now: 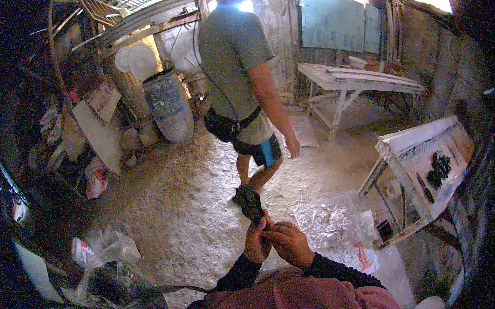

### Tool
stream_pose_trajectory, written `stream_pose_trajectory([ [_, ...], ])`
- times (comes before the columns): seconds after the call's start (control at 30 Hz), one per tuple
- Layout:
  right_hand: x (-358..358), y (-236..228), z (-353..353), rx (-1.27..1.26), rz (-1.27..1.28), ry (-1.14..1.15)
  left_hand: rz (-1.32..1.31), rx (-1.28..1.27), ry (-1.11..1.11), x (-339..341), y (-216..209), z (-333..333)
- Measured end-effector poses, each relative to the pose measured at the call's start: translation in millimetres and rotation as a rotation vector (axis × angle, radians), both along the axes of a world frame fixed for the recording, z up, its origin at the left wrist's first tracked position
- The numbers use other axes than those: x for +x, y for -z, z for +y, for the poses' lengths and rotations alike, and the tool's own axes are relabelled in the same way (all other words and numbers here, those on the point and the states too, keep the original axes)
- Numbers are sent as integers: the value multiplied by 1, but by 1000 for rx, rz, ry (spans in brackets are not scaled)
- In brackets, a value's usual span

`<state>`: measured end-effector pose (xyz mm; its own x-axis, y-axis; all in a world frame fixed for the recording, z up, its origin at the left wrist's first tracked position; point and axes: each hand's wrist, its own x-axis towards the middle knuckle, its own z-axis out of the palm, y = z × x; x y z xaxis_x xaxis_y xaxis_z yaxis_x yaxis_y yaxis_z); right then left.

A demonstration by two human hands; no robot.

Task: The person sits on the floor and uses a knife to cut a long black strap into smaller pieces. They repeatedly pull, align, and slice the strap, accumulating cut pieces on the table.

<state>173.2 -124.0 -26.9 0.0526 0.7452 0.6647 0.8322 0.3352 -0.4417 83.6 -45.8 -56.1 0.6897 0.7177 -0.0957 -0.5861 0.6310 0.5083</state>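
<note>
My left hand point(255, 244) is closed around the lower end of a dark, lumpy object point(250, 202), which points up and away from me. Its exact kind is too blurred to tell. Close against it, my right hand point(292, 243) has its fingers bent and pinched together near the left thumb. Whatever lies between those right fingers is hidden. Both hands are in front of my chest, above the floor.
Ahead, a person point(236, 73) with a waist pouch stands side-on. A blue barrel point(169, 105) is at the left, a long wooden table point(359, 77) at the back right. On a slanted stand point(427, 153) lie dark pieces. Clear plastic bags point(112, 249) sit at lower left.
</note>
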Motion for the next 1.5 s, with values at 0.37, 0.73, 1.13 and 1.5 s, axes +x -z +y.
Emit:
stream_pose_trajectory([
  [0.37,0,10,-9,197,1,0,-251,48,183,-4,0,1],
  [0.73,15,4,-21,-204,1055,-96,199,504,97,-14,24,9],
  [1.13,136,-22,-121,142,1799,-188,685,1592,-27,-5,17,24],
  [1.5,139,-25,-175,57,1231,540,626,1421,469,18,45,-26],
])
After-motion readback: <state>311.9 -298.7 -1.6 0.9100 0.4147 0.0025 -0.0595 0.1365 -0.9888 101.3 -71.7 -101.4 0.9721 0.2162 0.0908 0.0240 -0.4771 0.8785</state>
